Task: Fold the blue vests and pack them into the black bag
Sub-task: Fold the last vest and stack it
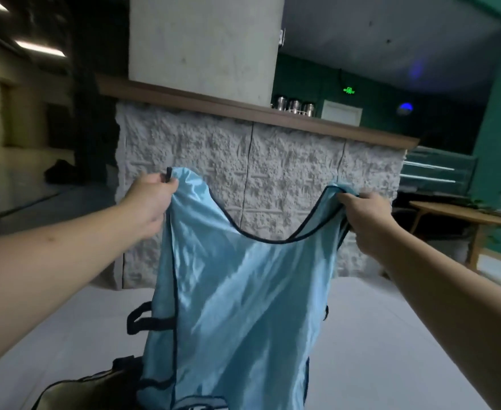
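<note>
A light blue vest (237,306) with dark trim hangs upright in the air in front of me, spread wide. My left hand (151,202) pinches its left shoulder strap. My right hand (367,220) grips the right shoulder strap. The vest's lower part drops out of the frame at the bottom. Behind its lower left edge the black bag (95,386) lies on the white surface, partly hidden by the vest. Dark side straps (142,321) stick out from the vest's left edge.
A white flat surface (391,335) stretches under the vest. Beyond it stands a rough white stone counter (287,161) with a wooden top and a concrete pillar (205,45). A wooden table (465,217) stands at the right.
</note>
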Demonstrator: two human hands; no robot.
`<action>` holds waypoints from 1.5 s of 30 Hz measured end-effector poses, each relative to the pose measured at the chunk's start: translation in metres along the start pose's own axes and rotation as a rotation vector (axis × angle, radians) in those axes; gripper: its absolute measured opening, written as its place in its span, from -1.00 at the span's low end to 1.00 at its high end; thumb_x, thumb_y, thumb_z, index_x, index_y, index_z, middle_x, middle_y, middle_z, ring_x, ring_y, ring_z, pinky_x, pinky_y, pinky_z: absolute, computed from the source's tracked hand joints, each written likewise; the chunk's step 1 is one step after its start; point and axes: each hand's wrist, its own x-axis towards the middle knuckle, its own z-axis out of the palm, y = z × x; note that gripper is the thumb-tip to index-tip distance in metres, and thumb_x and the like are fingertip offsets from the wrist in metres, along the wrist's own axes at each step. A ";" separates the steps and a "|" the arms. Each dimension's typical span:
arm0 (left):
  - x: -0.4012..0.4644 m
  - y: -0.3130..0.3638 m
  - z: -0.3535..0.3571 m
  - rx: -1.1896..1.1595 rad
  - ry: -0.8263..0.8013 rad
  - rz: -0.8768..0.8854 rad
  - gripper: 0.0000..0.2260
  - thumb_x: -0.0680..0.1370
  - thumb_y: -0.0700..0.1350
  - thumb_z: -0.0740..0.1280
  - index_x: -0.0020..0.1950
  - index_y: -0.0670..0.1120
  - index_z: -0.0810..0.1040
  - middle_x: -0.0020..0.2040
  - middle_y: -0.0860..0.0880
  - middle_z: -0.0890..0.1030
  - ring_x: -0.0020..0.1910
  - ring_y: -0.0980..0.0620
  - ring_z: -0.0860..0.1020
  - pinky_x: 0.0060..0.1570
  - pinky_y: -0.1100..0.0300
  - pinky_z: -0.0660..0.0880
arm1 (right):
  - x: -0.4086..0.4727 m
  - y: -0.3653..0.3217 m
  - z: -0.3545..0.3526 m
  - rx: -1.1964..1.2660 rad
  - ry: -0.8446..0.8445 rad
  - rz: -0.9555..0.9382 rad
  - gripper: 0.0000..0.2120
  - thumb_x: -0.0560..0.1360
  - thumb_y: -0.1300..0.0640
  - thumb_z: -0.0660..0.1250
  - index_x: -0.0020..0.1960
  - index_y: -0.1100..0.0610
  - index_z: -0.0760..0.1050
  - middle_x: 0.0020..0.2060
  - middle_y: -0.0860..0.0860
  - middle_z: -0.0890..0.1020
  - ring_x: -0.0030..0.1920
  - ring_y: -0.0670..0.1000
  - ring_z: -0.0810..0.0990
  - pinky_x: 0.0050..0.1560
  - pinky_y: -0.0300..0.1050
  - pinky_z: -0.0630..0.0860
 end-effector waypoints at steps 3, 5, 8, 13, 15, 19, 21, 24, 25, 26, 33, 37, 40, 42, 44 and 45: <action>-0.013 -0.007 -0.005 -0.016 -0.020 -0.034 -0.82 0.70 -0.21 0.25 0.01 -0.10 0.64 0.07 -0.19 0.70 0.00 -0.12 0.68 0.03 -0.02 0.62 | -0.004 0.006 0.001 -0.019 -0.058 0.066 -0.83 0.59 0.17 0.39 0.04 0.30 0.57 -0.24 0.16 0.61 -0.30 0.13 0.60 -0.29 -0.05 0.59; -0.022 -0.011 -0.005 -0.029 -0.030 -0.063 -0.81 0.70 -0.24 0.24 -0.01 -0.12 0.62 0.00 -0.19 0.70 -0.09 -0.11 0.68 -0.09 0.02 0.60 | -0.010 0.009 0.004 -0.010 -0.086 0.113 -0.84 0.60 0.18 0.39 -0.06 0.29 0.54 -0.24 0.18 0.60 -0.30 0.15 0.60 -0.30 -0.02 0.60; -0.030 -0.017 -0.001 -0.008 -0.069 -0.109 -0.82 0.69 -0.27 0.22 0.04 -0.18 0.63 -0.03 -0.25 0.70 -0.10 -0.18 0.68 0.01 -0.07 0.64 | -0.018 0.013 0.006 0.005 -0.118 0.130 -0.81 0.57 0.16 0.46 -0.10 0.27 0.56 -0.30 0.15 0.60 -0.36 0.10 0.59 -0.36 -0.09 0.55; -0.039 -0.021 0.002 0.025 -0.091 -0.149 -0.80 0.69 -0.28 0.19 0.10 -0.21 0.62 0.02 -0.31 0.70 0.01 -0.26 0.68 0.21 -0.20 0.56 | -0.024 0.019 0.002 -0.059 -0.227 0.107 -0.69 0.47 0.05 0.58 -0.16 0.31 0.64 -0.21 0.23 0.72 -0.25 0.20 0.70 -0.21 0.17 0.70; -0.042 -0.024 0.002 0.022 -0.080 -0.158 -0.77 0.69 -0.29 0.16 0.08 -0.19 0.62 0.01 -0.30 0.69 0.00 -0.25 0.66 0.20 -0.21 0.55 | -0.024 0.023 -0.002 -0.103 -0.208 0.065 -0.59 0.48 -0.08 0.56 -0.26 0.26 0.57 -0.31 0.23 0.65 -0.30 0.17 0.63 -0.25 0.18 0.63; -0.041 -0.026 -0.004 -0.038 -0.014 -0.166 -0.73 0.68 -0.31 0.13 0.02 -0.18 0.62 -0.07 -0.23 0.68 -0.15 -0.13 0.64 -0.07 0.03 0.59 | -0.024 0.032 -0.008 -0.173 -0.215 0.027 -0.49 0.52 -0.29 0.41 -0.25 0.16 0.50 -0.38 0.14 0.42 -0.36 0.09 0.42 -0.30 -0.03 0.36; -0.037 -0.025 -0.009 -0.050 0.008 -0.167 -0.73 0.68 -0.30 0.14 0.01 -0.17 0.63 -0.11 -0.20 0.67 -0.20 -0.11 0.62 -0.15 0.08 0.55 | -0.024 0.032 -0.013 -0.095 -0.262 0.100 -0.46 0.52 -0.32 0.39 -0.17 0.20 0.60 -0.37 0.15 0.47 -0.35 0.12 0.48 -0.27 0.00 0.43; -0.032 -0.025 -0.017 -0.068 0.022 -0.180 -0.74 0.68 -0.30 0.12 0.06 -0.19 0.62 -0.13 -0.23 0.64 -0.23 -0.12 0.59 -0.17 0.05 0.52 | -0.025 0.030 -0.023 0.039 -0.434 0.186 -0.59 0.55 -0.10 0.47 -0.12 0.28 0.65 -0.38 0.16 0.56 -0.40 0.13 0.56 -0.21 0.02 0.54; -0.032 -0.025 -0.020 -0.074 0.026 -0.180 -0.74 0.68 -0.30 0.12 0.05 -0.18 0.61 -0.13 -0.23 0.64 -0.23 -0.12 0.60 -0.17 0.05 0.53 | -0.026 0.029 -0.026 0.073 -0.479 0.204 -0.65 0.55 -0.03 0.48 -0.14 0.28 0.62 -0.37 0.16 0.57 -0.39 0.13 0.57 -0.21 0.03 0.57; -0.031 -0.025 -0.021 -0.071 0.029 -0.182 -0.75 0.68 -0.29 0.13 0.06 -0.18 0.62 -0.12 -0.24 0.64 -0.22 -0.12 0.61 -0.17 0.04 0.53 | -0.026 0.029 -0.028 0.097 -0.512 0.215 -0.69 0.56 0.02 0.48 -0.14 0.28 0.60 -0.36 0.17 0.58 -0.38 0.14 0.59 -0.20 0.03 0.59; -0.025 -0.018 -0.030 -0.082 0.075 -0.188 -0.77 0.69 -0.22 0.17 0.16 -0.17 0.62 -0.03 -0.25 0.67 -0.15 -0.16 0.63 -0.05 -0.06 0.56 | -0.021 0.026 -0.037 0.211 -0.572 0.220 -0.81 0.63 0.32 0.31 -0.09 0.41 0.62 -0.23 0.24 0.69 -0.25 0.12 0.71 -0.21 -0.08 0.67; -0.025 -0.017 -0.034 -0.095 0.084 -0.178 -0.77 0.69 -0.21 0.18 0.18 -0.19 0.62 -0.05 -0.26 0.67 -0.13 -0.18 0.64 0.01 -0.09 0.56 | -0.020 0.031 -0.035 0.110 -0.490 0.147 -0.83 0.61 0.37 0.34 -0.16 0.38 0.59 -0.29 0.21 0.65 -0.30 0.09 0.68 -0.22 -0.09 0.65; -0.029 -0.013 -0.031 -0.100 0.045 -0.173 -0.78 0.69 -0.21 0.19 0.14 -0.20 0.62 -0.02 -0.26 0.68 -0.11 -0.18 0.65 0.00 -0.06 0.57 | -0.022 0.027 -0.031 0.048 -0.419 0.108 -0.84 0.58 0.35 0.40 -0.17 0.37 0.58 -0.27 0.25 0.65 -0.26 0.15 0.67 -0.14 0.00 0.64; -0.033 -0.010 -0.022 -0.072 0.003 -0.148 -0.81 0.70 -0.19 0.22 0.10 -0.19 0.63 0.00 -0.25 0.69 -0.10 -0.17 0.66 -0.03 -0.02 0.58 | -0.025 0.021 -0.026 0.035 -0.415 0.108 -0.85 0.58 0.32 0.41 -0.14 0.39 0.58 -0.24 0.26 0.62 -0.23 0.18 0.64 -0.11 0.02 0.60; -0.038 -0.006 -0.010 -0.051 -0.039 -0.127 -0.82 0.70 -0.16 0.25 0.08 -0.18 0.63 -0.01 -0.22 0.71 -0.11 -0.16 0.67 -0.07 0.01 0.60 | -0.030 0.010 -0.018 0.035 -0.406 0.114 -0.85 0.58 0.29 0.42 -0.07 0.40 0.58 -0.21 0.24 0.58 -0.23 0.17 0.61 -0.18 -0.03 0.57; -0.041 -0.004 -0.003 -0.041 -0.068 -0.110 -0.82 0.70 -0.13 0.27 0.09 -0.17 0.64 -0.02 -0.21 0.72 -0.10 -0.16 0.69 -0.06 0.01 0.61 | -0.032 0.005 -0.014 0.045 -0.392 0.117 -0.83 0.58 0.29 0.42 -0.04 0.43 0.58 -0.20 0.24 0.57 -0.22 0.16 0.60 -0.21 -0.05 0.56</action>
